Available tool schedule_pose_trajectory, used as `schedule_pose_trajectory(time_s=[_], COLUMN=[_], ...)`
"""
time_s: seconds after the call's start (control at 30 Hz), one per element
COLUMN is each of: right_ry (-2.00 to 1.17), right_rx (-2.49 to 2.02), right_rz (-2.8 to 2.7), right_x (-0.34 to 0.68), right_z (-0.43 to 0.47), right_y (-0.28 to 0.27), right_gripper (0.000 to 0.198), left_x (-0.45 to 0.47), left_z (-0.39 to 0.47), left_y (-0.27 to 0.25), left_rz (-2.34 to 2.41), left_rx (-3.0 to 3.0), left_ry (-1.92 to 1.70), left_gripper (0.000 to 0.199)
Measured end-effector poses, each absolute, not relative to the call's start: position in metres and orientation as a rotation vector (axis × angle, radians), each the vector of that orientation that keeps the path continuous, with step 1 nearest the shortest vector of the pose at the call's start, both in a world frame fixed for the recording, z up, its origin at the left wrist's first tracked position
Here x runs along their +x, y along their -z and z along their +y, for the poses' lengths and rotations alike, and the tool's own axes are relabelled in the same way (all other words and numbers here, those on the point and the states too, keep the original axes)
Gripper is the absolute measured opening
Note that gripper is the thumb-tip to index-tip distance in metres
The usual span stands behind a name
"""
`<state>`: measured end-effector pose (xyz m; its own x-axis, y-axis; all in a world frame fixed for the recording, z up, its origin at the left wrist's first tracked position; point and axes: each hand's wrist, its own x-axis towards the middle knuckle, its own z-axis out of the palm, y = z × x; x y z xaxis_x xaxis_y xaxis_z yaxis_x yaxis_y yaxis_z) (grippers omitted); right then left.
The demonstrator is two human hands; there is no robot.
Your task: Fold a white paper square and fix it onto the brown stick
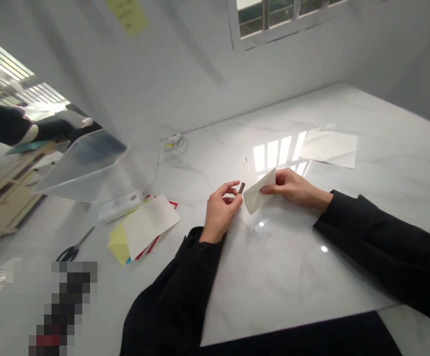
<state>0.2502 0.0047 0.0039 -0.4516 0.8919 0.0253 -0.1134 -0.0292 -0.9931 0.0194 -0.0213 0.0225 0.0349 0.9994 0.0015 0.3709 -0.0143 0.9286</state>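
Note:
My left hand (220, 210) pinches a small dark brown strip (241, 188) between thumb and fingers; its exact kind is too small to make out. Just to the right, my right hand (287, 187) grips a folded piece of cream-white paper (257, 194), with the thumb on the near face and the other fingers behind. The paper is tilted up off the table, and its left corner comes close to the brown strip. Whether the two touch, I cannot tell.
Behind my right hand lies a flat white sheet (333, 148). To the left are a stack of coloured papers (150, 225), a white power strip (122, 206), scissors (74, 248) and a clear plastic bin (81, 165). A cable with a white plug (174, 141) sits near the wall.

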Motion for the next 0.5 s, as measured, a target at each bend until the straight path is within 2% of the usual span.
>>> schedule_pose_trajectory(time_s=[0.2,0.5], right_ry=[-1.418,-1.311], right_rx=[-0.905,-0.942], right_rz=[-1.563,-1.587], right_x=[0.243,0.242], right_z=[-0.004,-0.01], right_y=[-0.011,-0.014], right_gripper=[0.025,0.021], left_x=[0.025,0.025], left_z=[-0.029,-0.031], left_y=[-0.035,-0.035], left_rz=[1.274,1.222], left_rx=[1.216,1.077], left_ry=[-0.942,-0.915], left_gripper=[0.033,0.031])
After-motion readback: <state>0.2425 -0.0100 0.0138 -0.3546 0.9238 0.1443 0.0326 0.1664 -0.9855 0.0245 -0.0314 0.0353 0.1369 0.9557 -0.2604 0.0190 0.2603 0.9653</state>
